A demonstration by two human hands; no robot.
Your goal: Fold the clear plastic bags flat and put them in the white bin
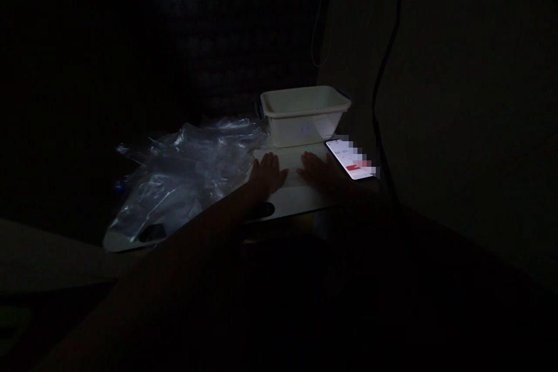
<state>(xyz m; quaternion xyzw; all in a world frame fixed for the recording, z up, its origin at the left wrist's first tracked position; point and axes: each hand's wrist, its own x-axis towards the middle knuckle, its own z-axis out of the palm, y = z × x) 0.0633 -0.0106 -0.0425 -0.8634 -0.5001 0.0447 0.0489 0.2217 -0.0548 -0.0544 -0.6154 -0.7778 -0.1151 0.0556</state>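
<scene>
In the dim light my left hand lies palm down with its fingers out on a pale, flat sheet, which may be plastic or paper. My right hand rests on the right part of the same sheet, palm down and fingers spread. Neither hand grips anything. Beneath is a small white table. Left of my left hand spreads a crumpled heap of clear plastic bags. Close to the right of my right hand lies a lit phone showing a timer.
A white plastic basin with dark handles stands at the table's back. Along the wall on the right hangs a dark cable. A dark oval shows near the table's front edge. Most of the surroundings are too dark to make out.
</scene>
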